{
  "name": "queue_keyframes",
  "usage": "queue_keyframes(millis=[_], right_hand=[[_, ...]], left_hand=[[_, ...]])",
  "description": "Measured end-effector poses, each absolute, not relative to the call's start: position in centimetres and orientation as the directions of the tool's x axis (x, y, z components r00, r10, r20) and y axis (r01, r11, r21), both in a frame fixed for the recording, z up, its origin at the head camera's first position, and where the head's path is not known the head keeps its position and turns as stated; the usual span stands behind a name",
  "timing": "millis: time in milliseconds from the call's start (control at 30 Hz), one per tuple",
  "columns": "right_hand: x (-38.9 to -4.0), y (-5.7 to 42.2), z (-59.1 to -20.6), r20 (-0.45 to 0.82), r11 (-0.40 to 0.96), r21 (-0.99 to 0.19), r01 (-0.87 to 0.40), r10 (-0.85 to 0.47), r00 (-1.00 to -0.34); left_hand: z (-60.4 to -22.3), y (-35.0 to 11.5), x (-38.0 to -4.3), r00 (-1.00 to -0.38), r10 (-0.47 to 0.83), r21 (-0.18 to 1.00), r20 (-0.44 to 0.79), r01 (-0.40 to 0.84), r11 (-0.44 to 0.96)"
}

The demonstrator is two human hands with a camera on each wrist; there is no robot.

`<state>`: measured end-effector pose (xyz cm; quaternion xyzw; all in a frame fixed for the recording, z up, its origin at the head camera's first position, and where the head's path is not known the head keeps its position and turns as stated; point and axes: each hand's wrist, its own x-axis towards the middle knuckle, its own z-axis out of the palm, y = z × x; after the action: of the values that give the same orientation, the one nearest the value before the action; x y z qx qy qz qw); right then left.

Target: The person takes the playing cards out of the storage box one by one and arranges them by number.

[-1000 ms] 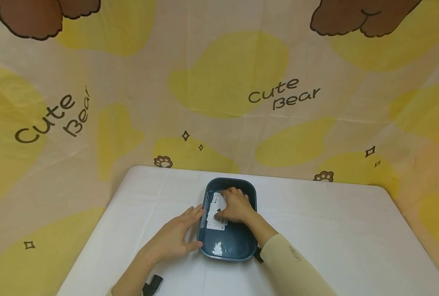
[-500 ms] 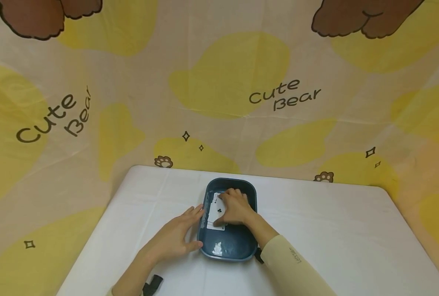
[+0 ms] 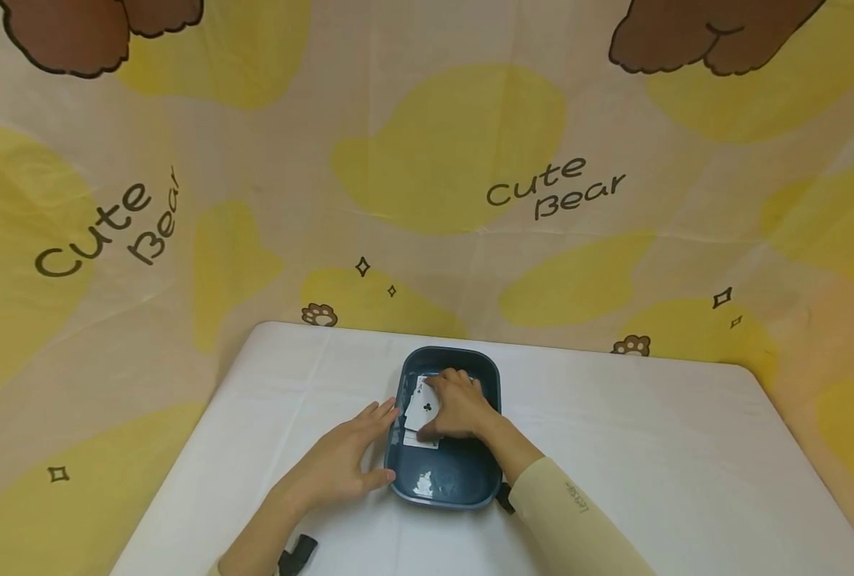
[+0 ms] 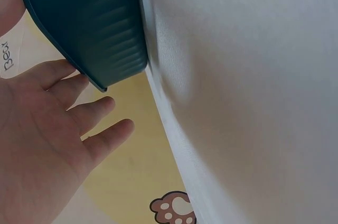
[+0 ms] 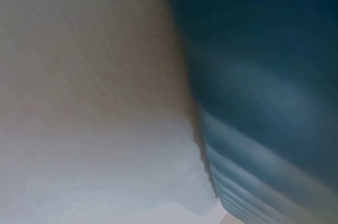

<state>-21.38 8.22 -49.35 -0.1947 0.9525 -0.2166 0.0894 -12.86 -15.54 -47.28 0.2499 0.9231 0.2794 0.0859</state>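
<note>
A dark blue rectangular tray (image 3: 444, 486) with rounded corners stands on the white table. Inside it, toward the left, lie several overlapping white playing cards (image 3: 421, 412), the top one showing a club. My right hand (image 3: 463, 404) reaches in from the right and pinches the upper cards, thumb at their near end and fingertips at the far end; the hand covers their right side. Along the left rim, my left hand (image 3: 343, 460) touches the tray with fingers and thumb spread. In the left wrist view, that hand's fingertips (image 4: 76, 78) meet the tray's outer rim.
White cloth covers the table (image 3: 650, 448) on both sides of the tray. Behind it hangs a patterned backdrop (image 3: 412, 160), close to the table's far edge. The right wrist view is filled by the tray's ribbed outer wall (image 5: 264, 108) and the tabletop.
My right thumb has slid toward the near end of the cards. The upper cards now stand slightly apart from those beneath at the near end. The left hand and tray stay put.
</note>
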Motion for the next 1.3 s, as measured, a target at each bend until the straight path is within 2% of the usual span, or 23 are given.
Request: queue_keyframes(millis=[1033,1300], right_hand=[[-20.9,11.2,-43.6,0.048,0.658,-0.639,-0.398,-0.482,-0.875],[-20.8,13.2,-42.9,0.051,0.626,-0.691,-0.36,-0.455,-0.889]], left_hand=[[-47.5,-15.4,-13.0,-0.869,0.493,0.556,-0.037,0.392,0.733],[-47.5,-15.4,-13.0,-0.875,0.483,0.549,-0.041,0.384,0.743]])
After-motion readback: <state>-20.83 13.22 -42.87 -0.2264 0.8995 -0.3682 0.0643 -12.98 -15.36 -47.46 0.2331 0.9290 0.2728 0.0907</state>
